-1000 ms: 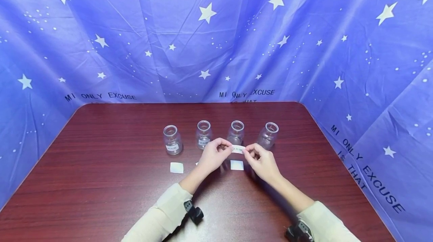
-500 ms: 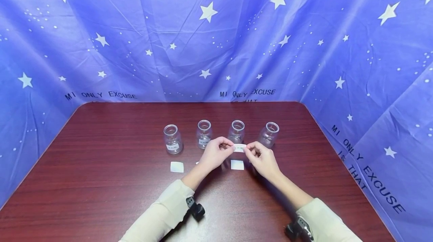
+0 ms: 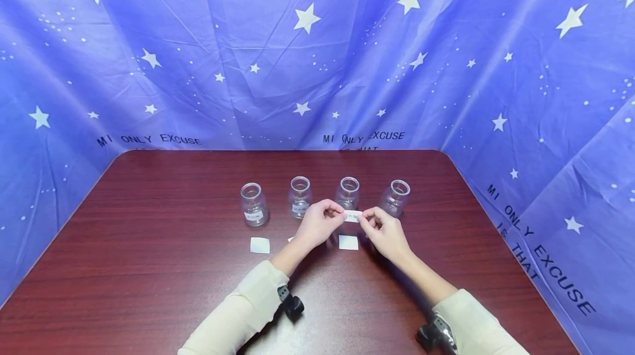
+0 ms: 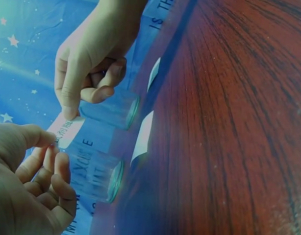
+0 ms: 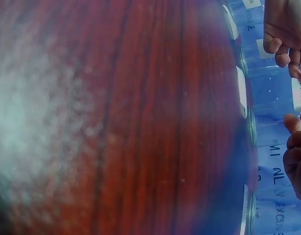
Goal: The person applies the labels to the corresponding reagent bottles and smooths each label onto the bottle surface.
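Thumb and fingers of my left hand (image 3: pixel 316 225) pinch the left end of a small white label (image 3: pixel 353 216) with dark lettering. My right hand (image 3: pixel 389 235) pinches its other end, so the strip is stretched level between both hands. Just behind it stands a clear glass jar (image 3: pixel 349 192), its lower part hidden by the label and fingers. In the left wrist view the lettering on the label (image 4: pixel 67 129) faces the camera. To the left, two glass jars (image 3: pixel 253 200) (image 3: pixel 300 194) carry similar white labels. Another jar (image 3: pixel 397 196) stands behind my right hand, partly covered.
White paper pieces (image 3: pixel 259 245) (image 3: pixel 348 242) lie on the dark red wooden table (image 3: pixel 163 267) in front of the jars. A further piece is mostly hidden under my left wrist. Blue star-printed cloth (image 3: pixel 258 41) hangs behind and beside the table.
Both hands have shifted slightly right and up with the label, still held between them in front of the third jar. The jars and paper pieces have stayed put.
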